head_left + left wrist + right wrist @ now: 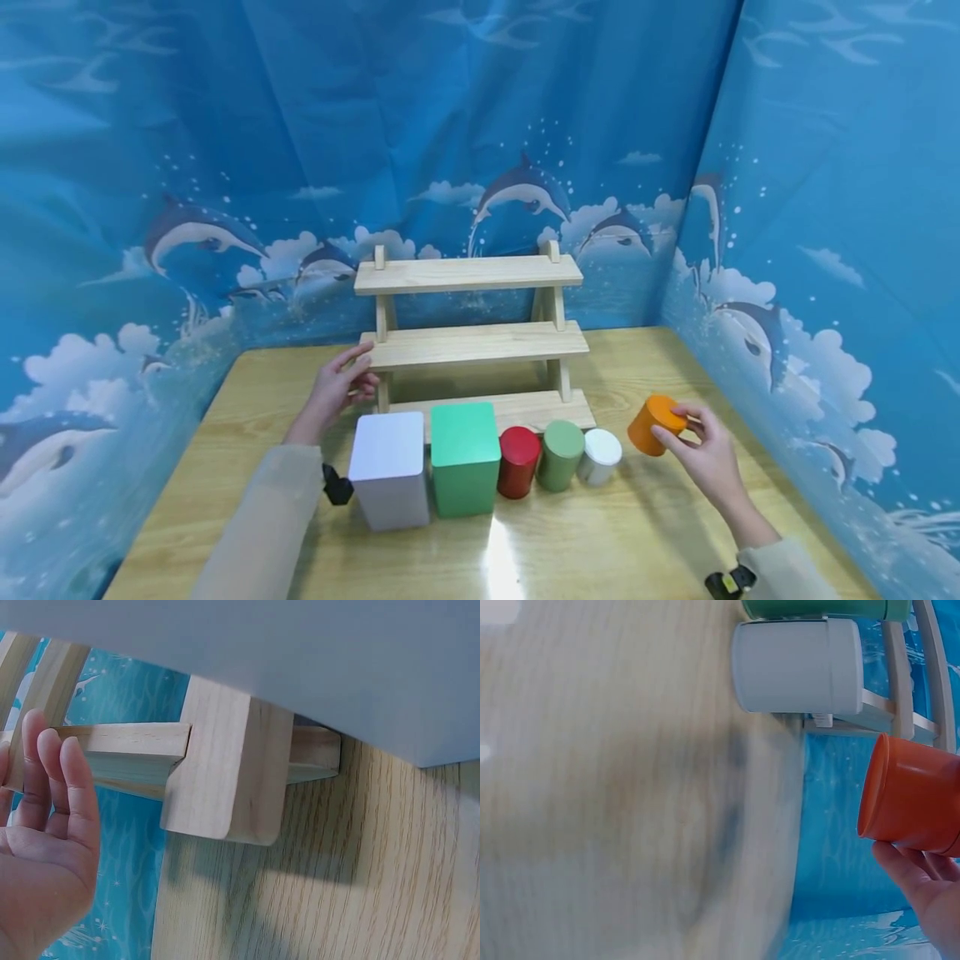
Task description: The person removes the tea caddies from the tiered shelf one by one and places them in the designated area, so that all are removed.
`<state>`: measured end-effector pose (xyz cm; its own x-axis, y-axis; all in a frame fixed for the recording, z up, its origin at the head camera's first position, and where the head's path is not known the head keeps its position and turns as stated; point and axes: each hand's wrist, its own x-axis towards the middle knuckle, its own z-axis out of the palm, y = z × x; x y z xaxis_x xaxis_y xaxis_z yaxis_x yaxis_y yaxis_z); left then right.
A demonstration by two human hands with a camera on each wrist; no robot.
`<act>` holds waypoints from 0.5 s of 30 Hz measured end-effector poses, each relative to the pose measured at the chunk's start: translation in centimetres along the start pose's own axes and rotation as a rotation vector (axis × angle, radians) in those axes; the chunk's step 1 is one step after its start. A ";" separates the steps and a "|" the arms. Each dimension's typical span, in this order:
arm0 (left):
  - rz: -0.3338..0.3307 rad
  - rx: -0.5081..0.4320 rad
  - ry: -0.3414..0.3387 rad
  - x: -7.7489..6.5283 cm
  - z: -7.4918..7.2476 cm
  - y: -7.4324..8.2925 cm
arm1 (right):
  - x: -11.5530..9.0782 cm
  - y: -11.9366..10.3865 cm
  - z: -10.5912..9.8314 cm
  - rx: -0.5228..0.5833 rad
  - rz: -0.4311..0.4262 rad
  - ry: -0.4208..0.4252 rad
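Observation:
My right hand (707,454) pinches an orange cylindrical canister (649,427) between thumb and fingers, tilted, at the right side of the table. The canister (915,796) also shows in the right wrist view. My left hand (341,392) is at the left end of the wooden three-tier shelf (480,343), fingertips right at the edge of the middle board. In the left wrist view its fingers (78,780) are loosely extended beside the wood. In front of the shelf stand a white box (390,475), a green box (465,462), and red (518,467), green (560,458) and white (599,458) canisters.
The boxes and canisters form a row close before the lowest board, partly hiding it. A wooden table (570,550) carries everything. Blue dolphin-print curtains (450,125) rise behind it and along both sides.

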<state>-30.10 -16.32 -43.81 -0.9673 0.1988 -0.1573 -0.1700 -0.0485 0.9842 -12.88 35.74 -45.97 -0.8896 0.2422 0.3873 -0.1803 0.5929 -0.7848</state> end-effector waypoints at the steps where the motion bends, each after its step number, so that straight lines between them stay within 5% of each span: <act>1: -0.001 0.003 0.001 0.0 0.0 0.0 | -0.1 0.1 0.1 0.002 0.002 0.001; 15: 0.008 -0.008 0.025 0.9 -0.4 -1.0 | -1.1 1.8 1.1 -0.029 0.121 -0.050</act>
<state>-30.83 -16.46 -44.96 -0.9729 0.1742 -0.1519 -0.1641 -0.0580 0.9847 -12.73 35.69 -48.37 -0.9239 0.2753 0.2659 -0.0592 0.5836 -0.8099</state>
